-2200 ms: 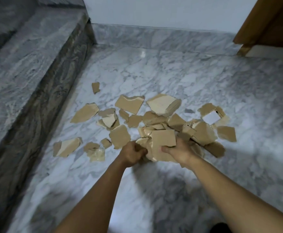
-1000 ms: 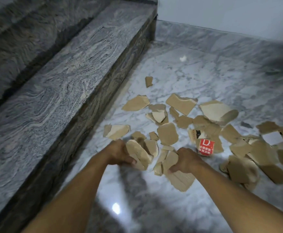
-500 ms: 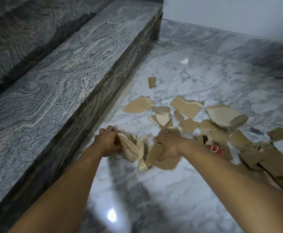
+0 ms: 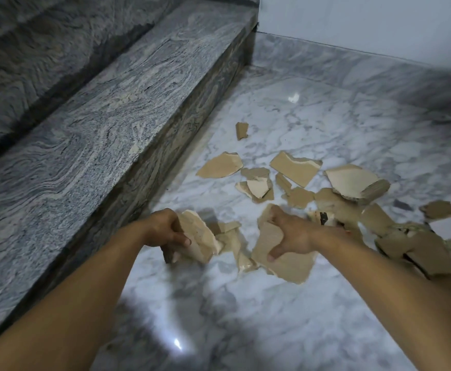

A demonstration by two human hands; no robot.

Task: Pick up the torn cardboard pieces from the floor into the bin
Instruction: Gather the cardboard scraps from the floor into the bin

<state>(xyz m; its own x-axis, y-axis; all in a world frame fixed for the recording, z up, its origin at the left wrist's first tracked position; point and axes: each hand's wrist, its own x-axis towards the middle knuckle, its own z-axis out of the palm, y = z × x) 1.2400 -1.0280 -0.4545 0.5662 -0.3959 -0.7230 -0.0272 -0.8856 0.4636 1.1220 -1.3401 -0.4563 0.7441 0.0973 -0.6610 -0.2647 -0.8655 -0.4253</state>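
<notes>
Both hands clutch torn cardboard just above the marble floor (image 4: 245, 317): the left hand (image 4: 165, 228) pinches a pale curved piece (image 4: 199, 241), the right hand (image 4: 289, 232) grips a larger flat piece (image 4: 285, 261); smaller scraps (image 4: 236, 243) between them seem loosely held. More cardboard pieces (image 4: 296, 168) lie scattered far and right, beside the grey step (image 4: 112, 116).

Two hands (image 4: 165, 228) gripping cardboard pieces (image 4: 280, 253), marble floor (image 4: 326, 124)

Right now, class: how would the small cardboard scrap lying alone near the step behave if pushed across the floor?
The lone scrap looks thin and small, so probably light. The marble floor shines, so it would likely slide easily. Lying flat, it shouldn't roll.
</notes>
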